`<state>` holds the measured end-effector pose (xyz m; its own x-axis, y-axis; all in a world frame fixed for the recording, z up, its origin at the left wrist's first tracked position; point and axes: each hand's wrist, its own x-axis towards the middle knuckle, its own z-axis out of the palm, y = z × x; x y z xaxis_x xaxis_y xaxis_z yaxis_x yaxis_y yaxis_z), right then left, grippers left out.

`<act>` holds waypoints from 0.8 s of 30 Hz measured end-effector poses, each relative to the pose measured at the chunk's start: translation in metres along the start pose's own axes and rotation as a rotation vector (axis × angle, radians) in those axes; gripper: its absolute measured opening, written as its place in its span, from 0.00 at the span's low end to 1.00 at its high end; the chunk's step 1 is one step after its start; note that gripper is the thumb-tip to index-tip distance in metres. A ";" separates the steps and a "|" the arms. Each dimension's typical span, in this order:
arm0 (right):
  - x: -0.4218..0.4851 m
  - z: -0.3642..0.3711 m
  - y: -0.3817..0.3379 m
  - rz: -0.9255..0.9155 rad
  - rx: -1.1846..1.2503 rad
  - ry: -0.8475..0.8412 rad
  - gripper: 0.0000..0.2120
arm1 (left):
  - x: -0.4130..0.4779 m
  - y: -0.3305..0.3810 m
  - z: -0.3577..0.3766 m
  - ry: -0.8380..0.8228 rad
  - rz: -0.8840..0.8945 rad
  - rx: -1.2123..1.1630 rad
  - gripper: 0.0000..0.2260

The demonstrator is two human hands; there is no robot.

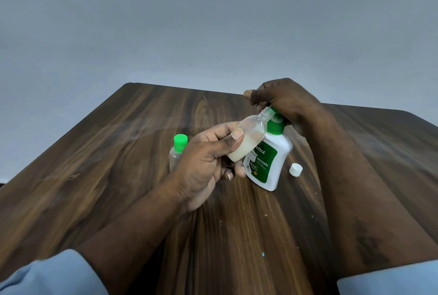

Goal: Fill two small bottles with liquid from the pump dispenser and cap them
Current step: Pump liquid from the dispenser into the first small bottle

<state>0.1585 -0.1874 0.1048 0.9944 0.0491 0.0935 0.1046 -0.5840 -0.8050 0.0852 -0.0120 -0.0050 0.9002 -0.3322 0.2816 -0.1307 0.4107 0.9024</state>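
While left fingers point(233, 137) clamp small bottle point(248, 137): right fingers point(251, 95) clamped on pump dispenser point(270, 159), wooden table point(118, 152), grey wall point(213, 22).

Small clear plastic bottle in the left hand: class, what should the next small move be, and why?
Probably another press of the pump. The small clear plastic bottle, tilted in the left hand, is only part full of milky liquid, its open neck at the white-and-green pump dispenser's nozzle, with the right hand on top.
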 end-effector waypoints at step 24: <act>0.000 0.002 0.002 0.018 -0.001 -0.017 0.11 | -0.002 0.002 0.003 0.026 -0.020 -0.010 0.18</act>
<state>0.1584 -0.1870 0.1023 0.9963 0.0524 0.0688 0.0865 -0.5858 -0.8058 0.0816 -0.0128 -0.0029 0.9131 -0.3180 0.2550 -0.1087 0.4128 0.9043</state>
